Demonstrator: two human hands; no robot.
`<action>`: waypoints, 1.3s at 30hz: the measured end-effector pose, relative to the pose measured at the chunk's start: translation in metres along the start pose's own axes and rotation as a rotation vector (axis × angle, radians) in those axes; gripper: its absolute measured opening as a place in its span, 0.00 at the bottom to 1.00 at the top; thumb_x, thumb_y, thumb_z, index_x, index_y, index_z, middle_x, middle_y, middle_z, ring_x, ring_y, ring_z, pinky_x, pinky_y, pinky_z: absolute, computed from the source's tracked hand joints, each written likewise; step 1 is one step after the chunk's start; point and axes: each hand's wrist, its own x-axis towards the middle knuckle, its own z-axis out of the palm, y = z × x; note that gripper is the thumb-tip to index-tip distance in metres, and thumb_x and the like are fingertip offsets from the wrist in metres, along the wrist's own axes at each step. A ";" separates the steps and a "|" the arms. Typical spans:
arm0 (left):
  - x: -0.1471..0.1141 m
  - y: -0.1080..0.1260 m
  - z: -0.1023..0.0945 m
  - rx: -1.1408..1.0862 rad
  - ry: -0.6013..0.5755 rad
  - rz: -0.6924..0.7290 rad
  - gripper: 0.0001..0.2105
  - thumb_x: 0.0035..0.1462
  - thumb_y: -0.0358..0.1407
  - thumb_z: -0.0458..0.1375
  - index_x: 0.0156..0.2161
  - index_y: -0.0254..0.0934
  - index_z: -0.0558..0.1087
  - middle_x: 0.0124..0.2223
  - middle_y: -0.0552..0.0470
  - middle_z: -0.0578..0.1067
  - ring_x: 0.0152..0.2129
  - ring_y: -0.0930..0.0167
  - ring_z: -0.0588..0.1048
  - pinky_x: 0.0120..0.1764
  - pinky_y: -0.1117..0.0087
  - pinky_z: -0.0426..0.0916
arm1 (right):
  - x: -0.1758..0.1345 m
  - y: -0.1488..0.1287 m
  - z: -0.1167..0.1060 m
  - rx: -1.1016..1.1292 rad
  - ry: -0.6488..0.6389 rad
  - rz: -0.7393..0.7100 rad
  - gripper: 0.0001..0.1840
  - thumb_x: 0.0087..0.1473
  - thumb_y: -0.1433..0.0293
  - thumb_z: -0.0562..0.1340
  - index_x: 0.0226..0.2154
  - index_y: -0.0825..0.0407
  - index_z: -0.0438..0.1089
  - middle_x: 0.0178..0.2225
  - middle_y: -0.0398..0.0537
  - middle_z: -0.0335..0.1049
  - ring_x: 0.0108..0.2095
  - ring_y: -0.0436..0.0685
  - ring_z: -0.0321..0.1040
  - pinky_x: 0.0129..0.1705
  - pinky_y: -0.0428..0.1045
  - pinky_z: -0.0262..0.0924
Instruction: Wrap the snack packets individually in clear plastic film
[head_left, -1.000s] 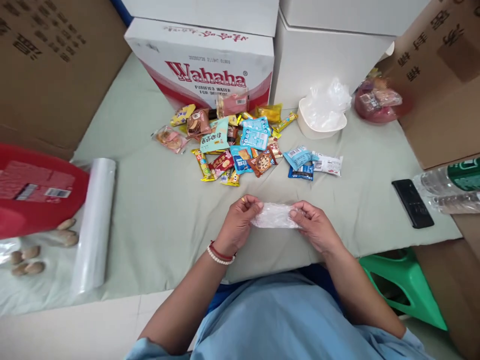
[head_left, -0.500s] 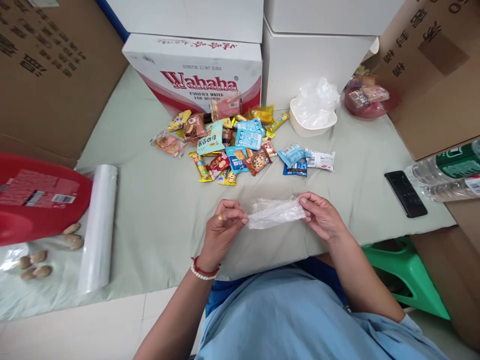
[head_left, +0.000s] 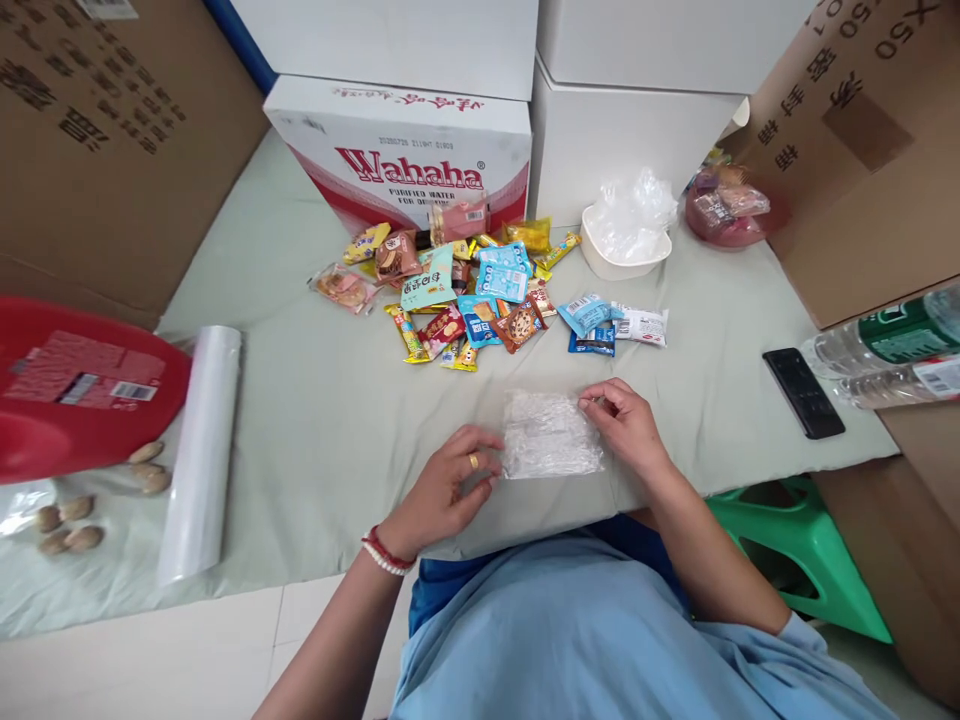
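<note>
A clear plastic bag, creased and roughly rectangular, lies flat near the front edge of the cloth-covered table. My right hand pinches its upper right corner between thumb and fingers. At the bag's left edge is my left hand, thumb and fingers apart and holding nothing; whether a fingertip touches the plastic I cannot tell. Beyond the bag lies a pile of wrapped snacks, in several colours. To the right of the pile, a few blue and white snack packets sit in a separate small group.
A white bowl with clear plastic bags stands before white boxes and a Wahaha carton. Left are a plastic roll, walnuts and a red container. Right are a phone and bottles.
The bag, earlier stretched between both hands, now lies spread on the table. My left hand has let go of it and its fingers have opened; my right hand keeps its corner.
</note>
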 end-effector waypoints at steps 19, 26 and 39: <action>0.061 -0.021 -0.007 -0.657 0.328 -0.506 0.22 0.46 0.51 0.75 0.35 0.36 0.77 0.28 0.54 0.73 0.19 0.78 0.60 0.21 0.75 0.52 | -0.018 -0.016 -0.046 0.136 -0.323 -0.278 0.04 0.63 0.66 0.69 0.39 0.43 0.83 0.46 0.50 0.83 0.37 0.56 0.79 0.38 0.51 0.74; 0.038 -0.018 -0.017 -0.733 0.643 -0.571 0.23 0.39 0.48 0.77 0.33 0.35 0.75 0.30 0.53 0.74 0.22 0.77 0.66 0.21 0.77 0.56 | -0.030 0.003 -0.084 0.041 -0.383 -0.370 0.10 0.64 0.72 0.68 0.43 0.41 0.84 0.52 0.50 0.81 0.49 0.57 0.80 0.48 0.50 0.76; -0.009 -0.015 -0.018 -0.159 0.565 -0.600 0.18 0.52 0.49 0.68 0.39 0.37 0.80 0.32 0.53 0.77 0.27 0.72 0.68 0.32 0.71 0.61 | -0.013 0.006 -0.064 -0.206 -0.102 -0.131 0.13 0.64 0.69 0.59 0.40 0.47 0.81 0.41 0.48 0.81 0.39 0.57 0.77 0.44 0.53 0.71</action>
